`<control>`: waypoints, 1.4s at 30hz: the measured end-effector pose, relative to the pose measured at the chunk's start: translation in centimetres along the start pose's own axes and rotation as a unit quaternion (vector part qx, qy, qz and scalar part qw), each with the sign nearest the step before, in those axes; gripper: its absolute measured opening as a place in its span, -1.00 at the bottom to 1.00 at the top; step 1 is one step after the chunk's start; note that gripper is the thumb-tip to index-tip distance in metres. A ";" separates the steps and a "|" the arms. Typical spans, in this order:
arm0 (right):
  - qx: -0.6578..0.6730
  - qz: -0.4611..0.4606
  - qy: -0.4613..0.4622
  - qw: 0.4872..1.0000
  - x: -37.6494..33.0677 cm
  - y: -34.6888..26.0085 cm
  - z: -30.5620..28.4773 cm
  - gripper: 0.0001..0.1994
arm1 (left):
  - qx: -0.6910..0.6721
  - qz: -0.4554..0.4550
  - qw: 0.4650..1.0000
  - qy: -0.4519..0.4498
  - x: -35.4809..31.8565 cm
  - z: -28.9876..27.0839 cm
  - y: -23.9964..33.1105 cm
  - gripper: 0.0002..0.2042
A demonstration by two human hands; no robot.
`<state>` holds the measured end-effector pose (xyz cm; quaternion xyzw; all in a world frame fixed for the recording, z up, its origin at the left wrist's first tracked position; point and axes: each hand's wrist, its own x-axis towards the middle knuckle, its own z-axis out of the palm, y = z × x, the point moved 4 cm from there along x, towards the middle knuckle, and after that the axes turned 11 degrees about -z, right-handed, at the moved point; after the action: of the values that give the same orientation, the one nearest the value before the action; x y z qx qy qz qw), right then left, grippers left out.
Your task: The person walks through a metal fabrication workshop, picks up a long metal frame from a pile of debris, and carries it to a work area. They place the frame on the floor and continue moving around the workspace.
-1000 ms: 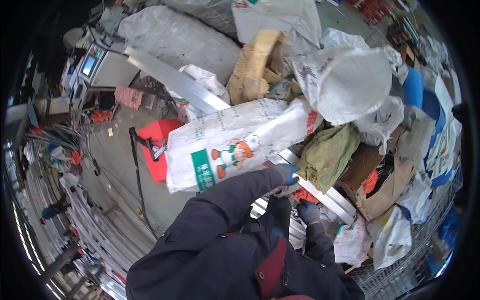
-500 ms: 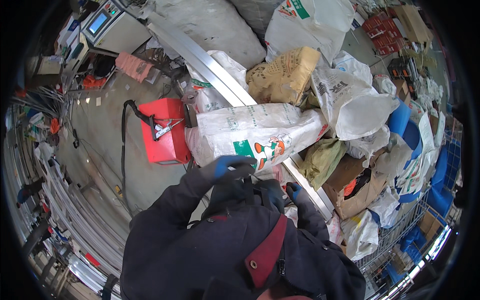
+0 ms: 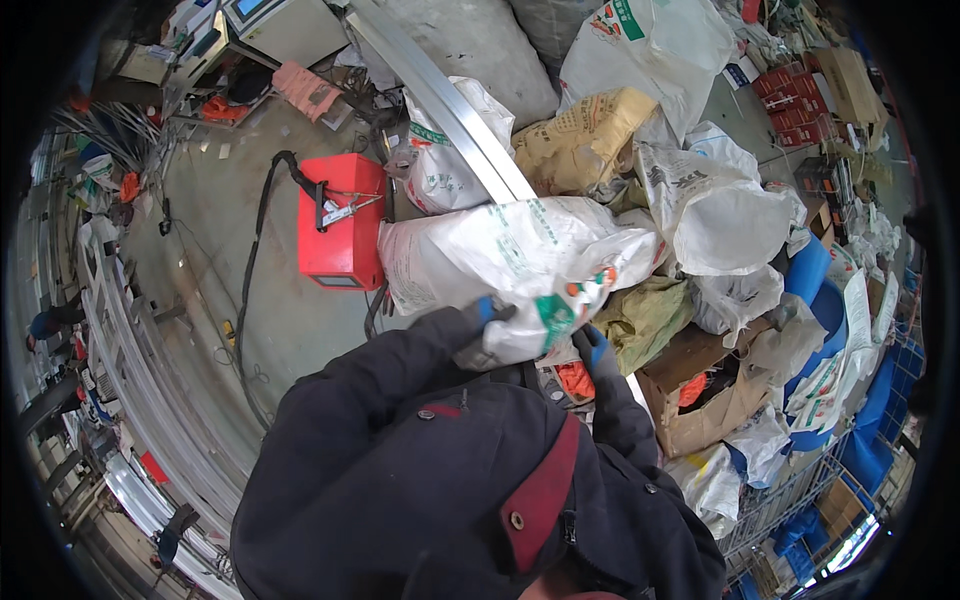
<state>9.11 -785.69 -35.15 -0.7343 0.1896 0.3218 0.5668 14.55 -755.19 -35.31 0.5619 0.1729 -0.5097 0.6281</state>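
Observation:
A white woven sack (image 3: 450, 240) with green print and a cartoon figure lies across a long silvery metal profile (image 3: 450, 110). Its near side is bunched and pulled toward my body. My left hand (image 3: 490, 314), in a dark glove with blue on it, is closed on the near edge of this sack. My right hand (image 3: 592, 348), gloved the same way, is at the sack's near right corner; its fingers look closed on the plastic but are partly hidden. Below the sack, between my hands, something orange (image 3: 575, 380) shows.
A red box-shaped machine (image 3: 340, 225) with a black hose stands left of the sack. Beyond lie a tan sack (image 3: 585, 140) and large white sacks (image 3: 650, 60). On the right are an open cardboard box (image 3: 690, 400), blue containers (image 3: 815, 300) and a wire cage. Long metal profiles (image 3: 150, 370) line the left.
Both hands have come onto the white sack. Its near side has been lifted and folded, and its print has shifted right. My view has also moved slightly.

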 end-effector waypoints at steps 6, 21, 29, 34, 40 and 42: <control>0.333 0.136 -0.056 0.931 -5.1 2.5 0.9 -0.23 | 0.062 -0.080 0.987 -0.125 -1.0 16.7 -2.1 -0.73; 0.278 -0.056 0.184 0.941 -8.3 9.6 -6.6 -0.55 | 0.428 0.196 0.864 -0.181 -8.5 18.6 -1.5 -0.50; -0.083 0.006 0.250 0.965 -7.2 13.2 -6.7 -0.43 | 0.336 0.109 0.923 -0.153 -16.1 -4.9 -3.4 -0.56; -0.245 0.011 0.255 0.935 -3.4 6.5 -2.8 -0.46 | 0.147 0.151 0.977 0.023 -18.5 -24.5 -10.6 -0.59; -0.385 0.067 0.234 0.890 -2.2 -3.1 2.9 -0.34 | 0.044 0.119 0.983 0.133 -19.0 -35.7 -16.3 -0.41; -0.377 0.018 0.208 0.902 -1.9 -6.9 4.9 -0.37 | -0.022 0.110 0.984 0.141 -17.9 -36.4 -16.4 -0.38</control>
<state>10.89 -779.20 -29.70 -0.9399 0.1808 0.2194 0.1891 6.34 -712.61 -41.13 0.6297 0.2076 -0.3492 0.6622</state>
